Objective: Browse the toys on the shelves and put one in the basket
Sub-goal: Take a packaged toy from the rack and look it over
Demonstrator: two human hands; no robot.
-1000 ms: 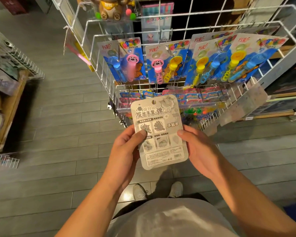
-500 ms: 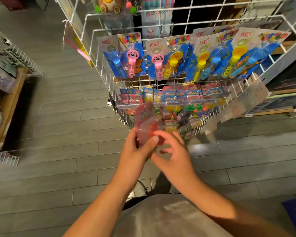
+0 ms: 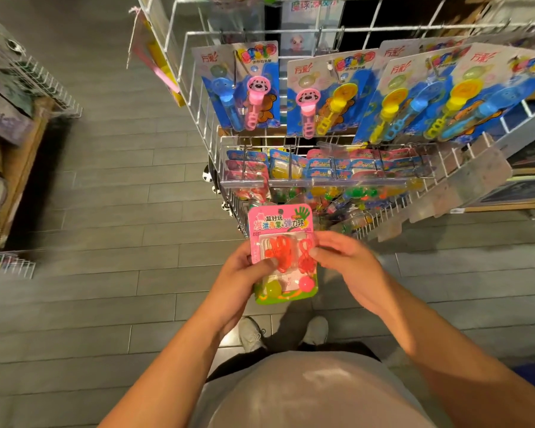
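I see both hands at chest height over a grey plank floor [image 3: 112, 193], holding a pink carded toy pack [image 3: 280, 225] face up. My left hand [image 3: 240, 281] grips the pack's left edge, thumb curled across the clear blister over the orange sticky-hand toys. My right hand [image 3: 349, 267] pinches the right edge, fingertips [image 3: 317, 251] bent onto the card front. Below the fingers, a yellow ball and a pink ball sit in the blister at the pack's green bottom end. The pack is upright toward me, its printed header pointing away from the fingers toward the wire display rack [image 3: 229, 156].

Just beyond the fingertips, the rack's lower tier holds rows of similar small packs [image 3: 325, 168] on hooks, behind a clear strip. Higher, farther from the fingers, blue cards with bubble wands [image 3: 244, 88] hang in a row. Well left of my left hand, a wooden shelf with a white wire basket [image 3: 40, 75] stands by the aisle. Under the hands, two grey shoes [image 3: 250, 333] stand on the floor. I can't see a shopping basket.
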